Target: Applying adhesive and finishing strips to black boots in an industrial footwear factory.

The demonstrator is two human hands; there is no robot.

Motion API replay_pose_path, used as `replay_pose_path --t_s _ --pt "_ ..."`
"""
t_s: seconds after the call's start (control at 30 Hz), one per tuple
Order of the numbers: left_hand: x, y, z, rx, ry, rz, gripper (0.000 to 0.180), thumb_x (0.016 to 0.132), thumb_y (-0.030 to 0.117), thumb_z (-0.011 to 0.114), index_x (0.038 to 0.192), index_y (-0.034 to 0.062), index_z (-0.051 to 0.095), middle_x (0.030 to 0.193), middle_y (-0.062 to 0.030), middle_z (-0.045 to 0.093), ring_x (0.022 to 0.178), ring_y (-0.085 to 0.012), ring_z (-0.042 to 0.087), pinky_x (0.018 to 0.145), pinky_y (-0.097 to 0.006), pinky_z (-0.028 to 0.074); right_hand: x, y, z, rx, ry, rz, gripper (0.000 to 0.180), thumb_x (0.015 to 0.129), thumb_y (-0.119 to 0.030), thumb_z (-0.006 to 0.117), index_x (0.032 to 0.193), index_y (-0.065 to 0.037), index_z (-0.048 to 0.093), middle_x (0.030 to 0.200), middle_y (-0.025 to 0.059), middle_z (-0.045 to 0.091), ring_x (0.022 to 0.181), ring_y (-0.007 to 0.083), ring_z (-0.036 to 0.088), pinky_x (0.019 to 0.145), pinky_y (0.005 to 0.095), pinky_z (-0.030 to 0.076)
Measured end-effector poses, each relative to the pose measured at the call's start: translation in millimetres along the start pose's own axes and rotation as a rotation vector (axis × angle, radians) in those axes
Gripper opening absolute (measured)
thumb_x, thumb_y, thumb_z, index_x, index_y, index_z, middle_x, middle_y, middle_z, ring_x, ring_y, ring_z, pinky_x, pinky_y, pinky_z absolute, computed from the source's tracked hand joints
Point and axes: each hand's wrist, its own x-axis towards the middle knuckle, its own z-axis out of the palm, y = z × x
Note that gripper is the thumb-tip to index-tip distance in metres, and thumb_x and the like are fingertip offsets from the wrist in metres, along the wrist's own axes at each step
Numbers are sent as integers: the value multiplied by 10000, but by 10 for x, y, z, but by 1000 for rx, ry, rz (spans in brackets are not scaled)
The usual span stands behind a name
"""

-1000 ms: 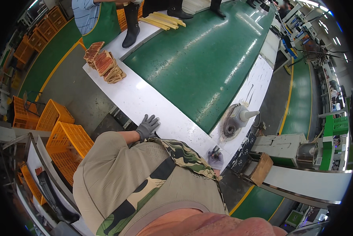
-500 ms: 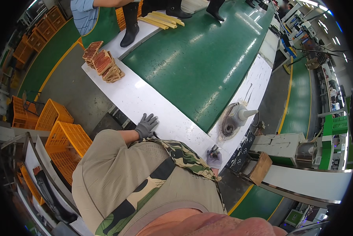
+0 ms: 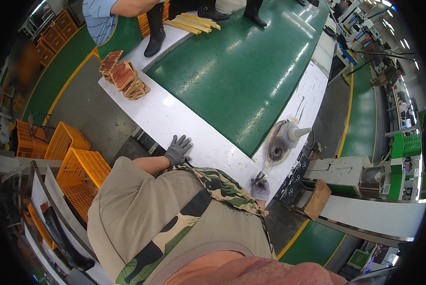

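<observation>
My left hand (image 3: 178, 150), in a dark grey glove, lies flat with fingers spread on the white near strip of the worktable (image 3: 205, 137). It holds nothing. My right hand (image 3: 260, 192), in a paler glove, rests at the table's near right corner, fingers curled round a small dark and metallic piece (image 3: 259, 178) whose kind I cannot make out. Beyond it, on the right white strip, a translucent squeeze bottle with a white cone nozzle (image 3: 299, 133) stands beside a dark, stained round patch (image 3: 276, 151).
A green belt surface (image 3: 227, 85) runs away between the white strips. Stacked brown and reddish pieces (image 3: 127, 80) lie far left. Black boots (image 3: 155, 31) and yellow strips (image 3: 191, 23) are near a co-worker's sleeve (image 3: 99, 19). Orange crates (image 3: 84, 175) stand at left.
My right hand has shifted slightly up with the small piece, which is tilted differently. My left hand stays flat on the table. The whole view has moved a little.
</observation>
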Motion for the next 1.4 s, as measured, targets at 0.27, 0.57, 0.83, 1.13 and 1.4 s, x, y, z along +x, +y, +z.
replay_pose_path --t_s 0.27,0.57,0.83,1.13,1.4 --pt "119 4 36 -10 33 33 739 827 560 586 1387 88 487 1516 -159 360 1432 -380 242 1133 -642 109 19 -33 -74 19 -52 -68 256 884 -247 634 1020 -31 660 949 143 693 893 292 644 950 530 476" --pt "172 -132 282 -44 22 33 808 749 564 627 1349 33 513 1490 -207 372 1418 -424 233 1109 -686 88 1 -66 39 78 -25 -134 182 808 -161 673 906 -9 654 961 189 688 762 327 652 869 537 537" --pt "166 -167 249 -20 -66 25 832 766 585 626 1388 52 479 1517 -201 340 1434 -425 203 1123 -671 66 -107 16 59 116 -61 -130 160 805 -122 657 913 -7 633 891 214 680 724 349 657 846 562 549" --pt "317 -107 283 -18 33 56 785 809 553 591 1388 36 477 1517 -204 342 1433 -434 214 1135 -661 87 170 -76 -178 177 0 -18 295 853 -129 542 1067 66 598 952 241 659 730 358 633 842 514 543" --pt "382 183 -70 -32 20 -4 698 770 356 693 1358 33 502 1478 -222 391 1396 -441 285 1118 -647 153 451 -837 -21 -105 193 -208 229 853 -159 566 1015 -4 614 881 161 666 687 305 626 761 498 543"
